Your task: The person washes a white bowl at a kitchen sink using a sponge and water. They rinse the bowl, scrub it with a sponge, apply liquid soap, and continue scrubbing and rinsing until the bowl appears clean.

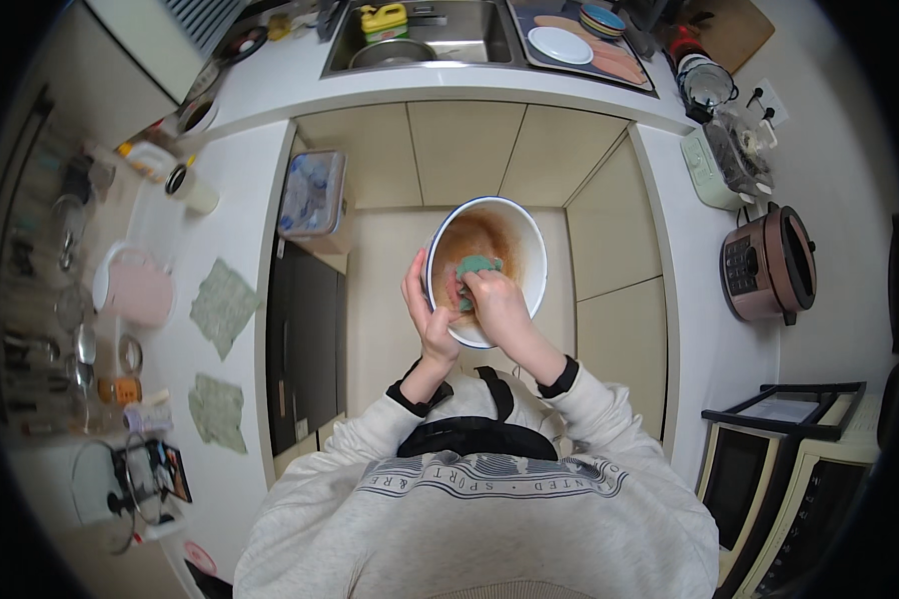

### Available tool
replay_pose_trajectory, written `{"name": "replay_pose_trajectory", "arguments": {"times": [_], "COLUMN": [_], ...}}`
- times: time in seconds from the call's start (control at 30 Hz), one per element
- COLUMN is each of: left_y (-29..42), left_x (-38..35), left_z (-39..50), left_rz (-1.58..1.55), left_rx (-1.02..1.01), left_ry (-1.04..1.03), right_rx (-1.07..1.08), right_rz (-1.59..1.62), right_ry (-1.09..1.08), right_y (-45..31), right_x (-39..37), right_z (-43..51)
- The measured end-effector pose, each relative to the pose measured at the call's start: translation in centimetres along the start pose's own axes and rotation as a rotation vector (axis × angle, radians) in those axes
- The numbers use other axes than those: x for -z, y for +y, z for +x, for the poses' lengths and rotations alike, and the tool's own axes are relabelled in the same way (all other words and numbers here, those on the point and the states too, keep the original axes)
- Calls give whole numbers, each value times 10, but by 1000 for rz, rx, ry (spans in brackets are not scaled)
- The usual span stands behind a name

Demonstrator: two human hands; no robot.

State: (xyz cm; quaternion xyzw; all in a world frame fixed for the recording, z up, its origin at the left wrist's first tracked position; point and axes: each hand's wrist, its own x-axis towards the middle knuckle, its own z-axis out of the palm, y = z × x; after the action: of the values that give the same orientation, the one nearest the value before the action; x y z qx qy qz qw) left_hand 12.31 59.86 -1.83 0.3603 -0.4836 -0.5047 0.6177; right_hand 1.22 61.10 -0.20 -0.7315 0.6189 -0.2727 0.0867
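Observation:
A white enamel basin [528,247] with a blue rim is held in front of my body, tilted so its inside faces me. Brown stains spread over its inner wall and bottom. My left hand [431,322] grips the basin at its left and lower rim, fingers along the outside. Inside the basin my right hand [497,299] pinches a crumpled green cloth [478,263] and presses it against the stained surface. Part of the cloth is hidden under the fingers.
Ahead is a steel sink [461,49] with a yellow bottle [384,22]. Two greenish cloths [223,307] lie on the left counter. A lidded bin [313,195] stands by the left cabinets. A pressure cooker [768,262] and a toaster [719,165] stand on the right counter.

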Motion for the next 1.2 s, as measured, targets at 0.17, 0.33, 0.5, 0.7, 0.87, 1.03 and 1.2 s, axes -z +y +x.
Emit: {"name": "replay_pose_trajectory", "arguments": {"times": [0.17, 0.33, 0.5, 0.7, 0.87, 1.03, 1.2], "left_y": [-48, -78, -104, -137, -166, -182, -188], "left_x": [-22, -66, -106, -147, -182, -224, -238], "left_z": [88, 191, 283, 348, 392, 427, 440], "left_rz": [-26, -96, -125, -217, -152, -216, -190], "left_rx": [134, 296, 348, 404, 334, 327, 271], "left_ry": [-106, -192, -312, -178, -119, 36, 231], "right_rx": [298, 567, 670, 152, 295, 691, 547], "right_rz": [50, 3, -285, -401, -339, 4, -103], "right_ry": [-166, -228, -72, -106, -392, -429, -219], "right_y": [73, 135, 198, 269, 325, 363, 365], "right_x": [8, 26, 39, 39, 48, 63, 63], "right_z": [86, 206, 287, 314, 361, 426, 482]}}
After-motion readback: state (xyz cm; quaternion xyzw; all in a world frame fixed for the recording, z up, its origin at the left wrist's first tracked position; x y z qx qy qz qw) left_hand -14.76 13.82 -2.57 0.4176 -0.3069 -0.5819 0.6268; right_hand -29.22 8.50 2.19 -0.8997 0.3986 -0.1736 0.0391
